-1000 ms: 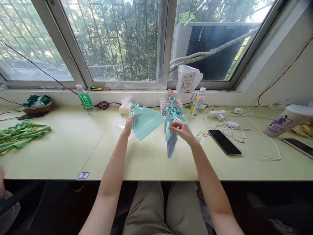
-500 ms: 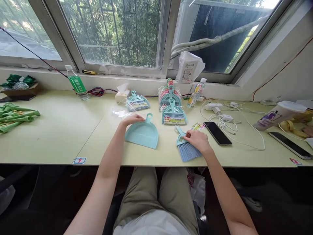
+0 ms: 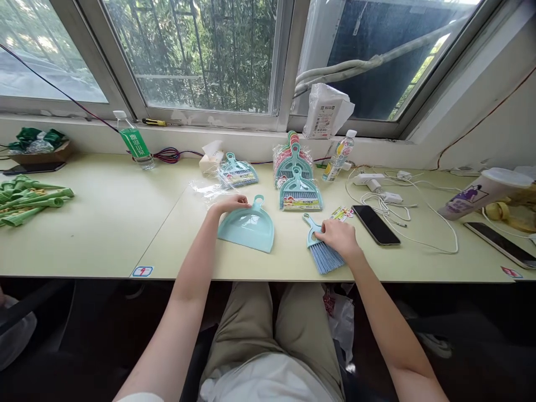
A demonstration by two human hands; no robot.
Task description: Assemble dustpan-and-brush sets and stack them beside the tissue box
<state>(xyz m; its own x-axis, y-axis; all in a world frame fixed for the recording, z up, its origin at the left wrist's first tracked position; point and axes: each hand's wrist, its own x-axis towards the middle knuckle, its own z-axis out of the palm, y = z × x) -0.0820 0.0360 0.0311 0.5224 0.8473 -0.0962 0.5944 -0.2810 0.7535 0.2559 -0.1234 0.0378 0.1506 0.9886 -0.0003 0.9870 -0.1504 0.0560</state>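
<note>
Both items are now down on the table (image 3: 104,234); 1 second ago we had them lifted in the air, dustpan in the left hand and brush in the right. Half a second ago they were already set down, and little has shifted since.

Left hand (image 3: 229,204) rests on the far left edge of the teal dustpan (image 3: 248,226), fingers laid flat rather than gripping. Right hand (image 3: 339,237) lies over the small brush (image 3: 321,249), covering the neck where handle meets bristles; we cannot tell whether the fingers are closed around it or merely resting. Brush sits at 3 o'clock from the dustpan, apart from it.

We read this as the pair separated and laid out side by side.

At 12 o'clock from the brush: 1 packaged dustpan set (image 3: 300,192), with a stack of wrapped sets (image 3: 292,159) behind it. Another wrapped set (image 3: 237,171) at 11 o'clock. Loose clear wrapper (image 3: 208,188) near the left hand, hard to make out. A phone (image 3: 376,224) at 2 o'clock of the right hand. Printed card (image 3: 342,213) partly hidden by the hand.
</note>
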